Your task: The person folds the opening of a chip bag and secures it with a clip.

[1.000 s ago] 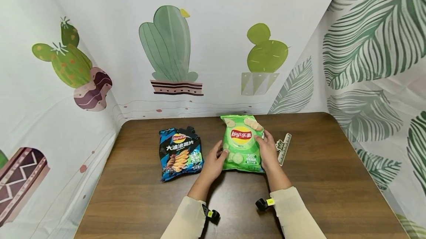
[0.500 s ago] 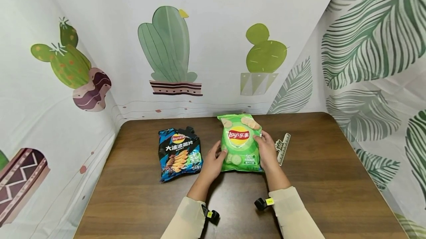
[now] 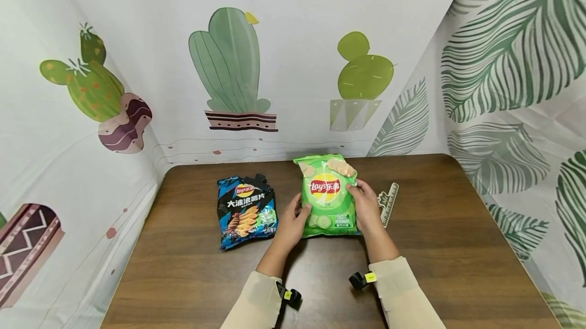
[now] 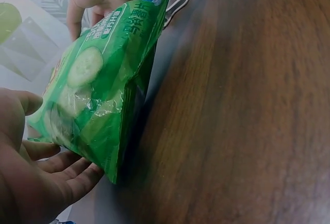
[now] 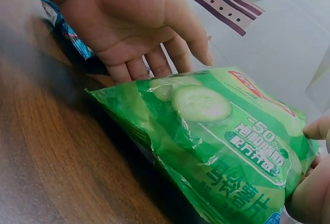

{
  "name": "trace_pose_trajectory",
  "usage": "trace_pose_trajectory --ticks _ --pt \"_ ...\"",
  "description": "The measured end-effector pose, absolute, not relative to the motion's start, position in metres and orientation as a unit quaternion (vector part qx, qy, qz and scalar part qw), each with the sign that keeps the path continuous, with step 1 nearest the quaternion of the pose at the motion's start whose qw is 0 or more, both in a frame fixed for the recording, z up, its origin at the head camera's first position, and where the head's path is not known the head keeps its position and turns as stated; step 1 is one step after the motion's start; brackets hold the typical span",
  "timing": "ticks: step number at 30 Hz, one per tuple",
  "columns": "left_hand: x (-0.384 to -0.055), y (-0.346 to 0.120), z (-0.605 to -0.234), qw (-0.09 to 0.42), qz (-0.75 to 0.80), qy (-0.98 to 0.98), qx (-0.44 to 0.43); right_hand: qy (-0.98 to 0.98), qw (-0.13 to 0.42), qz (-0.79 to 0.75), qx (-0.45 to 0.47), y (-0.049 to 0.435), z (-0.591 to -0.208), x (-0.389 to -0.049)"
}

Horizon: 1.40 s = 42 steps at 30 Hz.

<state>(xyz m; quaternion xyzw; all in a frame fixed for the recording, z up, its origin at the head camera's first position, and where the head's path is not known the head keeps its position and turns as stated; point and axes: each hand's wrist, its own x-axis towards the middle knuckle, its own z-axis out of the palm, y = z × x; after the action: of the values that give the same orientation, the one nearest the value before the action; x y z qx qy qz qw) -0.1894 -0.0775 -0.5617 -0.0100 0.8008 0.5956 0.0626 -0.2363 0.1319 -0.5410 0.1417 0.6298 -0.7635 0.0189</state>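
A green Lay's potato chip bag (image 3: 326, 194) is tilted up near the back of the table, its printed front toward the head camera. My left hand (image 3: 293, 221) holds its left edge, the thumb at the front and the fingers (image 4: 77, 175) behind and underneath. On the opposite edge, my right hand (image 3: 366, 204) grips the bag with the thumb (image 5: 317, 128) on the front; its other fingers are mostly hidden behind. In the left wrist view the bag's lower seam runs close over the wood.
A blue and black Lay's chip bag (image 3: 247, 212) lies left of my left hand, a black clip (image 3: 260, 181) at its top. Right of my right hand is a white clip with a piano-key pattern (image 3: 389, 205). Printed curtains (image 3: 302, 75) stand behind the wooden table (image 3: 192, 288).
The green chip bag has shifted slightly left and its top leans a little to the left. Both hands have kept hold of it. The blue bag and the white clip have stayed put.
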Motion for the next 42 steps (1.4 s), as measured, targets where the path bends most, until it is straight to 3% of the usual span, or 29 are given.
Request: trace_pose_trajectory --ticks 22,42 --pt "-0.187 -0.081 -0.552 0.052 0.618 0.784 -0.022 0.603 -0.015 -0.786 0.134 0.123 -0.532 -0.234" --pt "-0.193 -0.093 -0.542 0.045 0.638 0.768 -0.019 0.599 -0.009 -0.793 0.112 0.124 -0.522 -0.232"
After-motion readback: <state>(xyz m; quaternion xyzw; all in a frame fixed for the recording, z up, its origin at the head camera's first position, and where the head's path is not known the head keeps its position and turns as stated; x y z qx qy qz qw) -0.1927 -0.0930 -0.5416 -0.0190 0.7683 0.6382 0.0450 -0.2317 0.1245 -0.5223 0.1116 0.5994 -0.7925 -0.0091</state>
